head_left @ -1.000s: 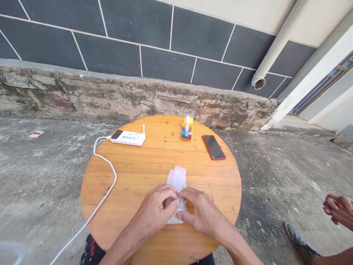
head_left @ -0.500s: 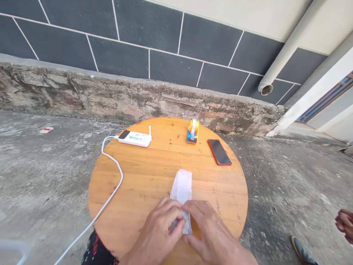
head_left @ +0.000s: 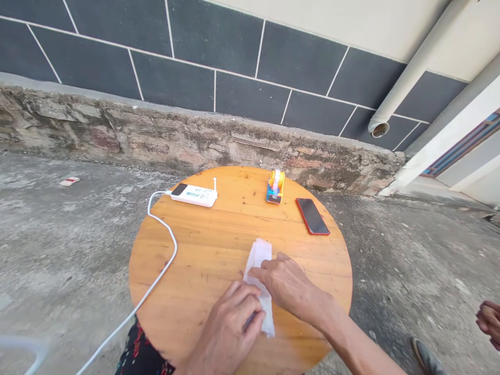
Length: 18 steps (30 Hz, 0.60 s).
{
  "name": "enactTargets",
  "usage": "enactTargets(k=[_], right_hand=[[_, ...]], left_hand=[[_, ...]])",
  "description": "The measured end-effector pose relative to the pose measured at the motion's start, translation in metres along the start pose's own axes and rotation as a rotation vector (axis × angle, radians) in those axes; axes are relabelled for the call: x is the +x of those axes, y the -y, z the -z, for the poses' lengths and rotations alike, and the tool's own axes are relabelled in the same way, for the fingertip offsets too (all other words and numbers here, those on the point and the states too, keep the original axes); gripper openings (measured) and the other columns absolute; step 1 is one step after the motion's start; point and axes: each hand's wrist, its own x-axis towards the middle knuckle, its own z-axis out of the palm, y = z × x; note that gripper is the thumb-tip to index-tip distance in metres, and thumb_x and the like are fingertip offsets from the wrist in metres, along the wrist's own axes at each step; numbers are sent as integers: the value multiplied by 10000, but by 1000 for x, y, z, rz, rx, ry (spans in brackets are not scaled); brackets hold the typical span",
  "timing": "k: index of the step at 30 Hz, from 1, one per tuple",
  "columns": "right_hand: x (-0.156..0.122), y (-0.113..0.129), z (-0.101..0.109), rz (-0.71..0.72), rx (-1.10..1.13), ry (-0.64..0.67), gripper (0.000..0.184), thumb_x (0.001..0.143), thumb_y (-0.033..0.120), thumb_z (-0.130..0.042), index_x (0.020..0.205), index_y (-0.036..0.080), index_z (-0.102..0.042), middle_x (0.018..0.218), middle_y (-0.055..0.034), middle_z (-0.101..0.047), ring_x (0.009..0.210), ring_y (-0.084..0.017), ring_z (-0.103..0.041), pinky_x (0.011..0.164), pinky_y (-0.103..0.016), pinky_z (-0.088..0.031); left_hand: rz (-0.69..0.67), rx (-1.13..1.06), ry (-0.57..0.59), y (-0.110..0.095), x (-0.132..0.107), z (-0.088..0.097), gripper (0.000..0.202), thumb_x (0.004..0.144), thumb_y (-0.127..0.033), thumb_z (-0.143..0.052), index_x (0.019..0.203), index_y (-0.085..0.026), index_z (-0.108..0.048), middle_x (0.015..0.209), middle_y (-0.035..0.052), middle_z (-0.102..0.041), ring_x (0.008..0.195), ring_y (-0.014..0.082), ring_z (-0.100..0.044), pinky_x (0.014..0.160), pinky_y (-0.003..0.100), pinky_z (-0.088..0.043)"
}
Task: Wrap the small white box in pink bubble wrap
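Note:
A folded strip of thin white tissue lies lengthwise on the round wooden table, its far end flat on the wood. My left hand is over the near part of the tissue, fingers curled, with thumb and fingertips closed on it. Farther along, my right hand reaches in from the right; its fingers are bent and bunched, and one fingertip presses on the middle of the tissue. Part of the strip is hidden under both hands.
Toward the far edge are a white power bank-like device with a white cable, a small tape dispenser and a red-edged phone. A stone-based wall stands behind. Another person's hand shows at right.
My right hand has moved away from my left hand and up the tissue, now bearing on its middle. My left hand stays about where it was. The view has shifted slightly.

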Motion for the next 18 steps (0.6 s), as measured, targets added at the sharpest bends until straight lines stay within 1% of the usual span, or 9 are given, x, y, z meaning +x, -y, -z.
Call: enactTargets(k=[2, 4, 9, 11, 14, 16, 18], right_hand=[[6, -1, -2, 32, -29, 31, 174, 847, 99, -533, 768, 220, -630, 687, -4, -638, 596, -157, -551, 565, -276, -268], [10, -2, -6, 47, 0, 42, 175, 843, 116, -542, 725, 215, -624, 693, -1, -652, 618, -153, -561, 567, -274, -255], [13, -5, -15, -19, 154, 56, 185, 820, 115, -521, 695, 200, -627, 695, 8, -683, 621, -125, -559, 542, -245, -239], [14, -4, -15, -67, 210, 67, 200, 808, 109, -507, 696, 203, -642, 679, 10, -685, 604, -120, -554, 530, -238, -238], [15, -3, -11, -118, 273, 74, 222, 815, 115, -490, 738, 214, -673, 701, 6, -698, 628, -130, -578, 536, -230, -262], [13, -3, -8, -133, 309, 69, 235, 836, 121, -474, 803, 219, -685, 750, -2, -708, 672, -143, -603, 563, -227, -300], [6, -3, -5, -144, 338, 36, 254, 859, 119, -450, 902, 223, -678, 814, -11, -712, 724, -158, -620, 609, -234, -348]], left_hand=[[-1, -13, -14, 0, 0, 0, 191, 814, -23, -504, 716, -185, -527, 902, 24, -640, 870, 164, -573, 741, 276, -469], [7, -9, -2, -1, 0, 0, 191, 813, -20, -504, 717, -185, -520, 913, 23, -637, 905, 171, -567, 778, 288, -469], [-19, 12, 40, -1, 2, 2, 188, 823, -23, -487, 740, -189, -517, 900, 19, -638, 995, 186, -568, 883, 314, -454], [-17, 30, 65, 0, 3, 3, 178, 822, -36, -488, 738, -190, -518, 893, 20, -640, 953, 184, -587, 845, 302, -468], [27, 58, 125, 0, 5, 6, 154, 815, -64, -497, 731, -189, -525, 876, 21, -639, 815, 164, -608, 716, 264, -481], [49, 64, 155, -1, 6, 8, 148, 803, -67, -498, 725, -188, -530, 862, 22, -639, 770, 154, -610, 676, 247, -475], [63, 64, 166, -2, 8, 10, 153, 791, -58, -494, 721, -187, -536, 869, 22, -642, 763, 147, -614, 669, 235, -470]])
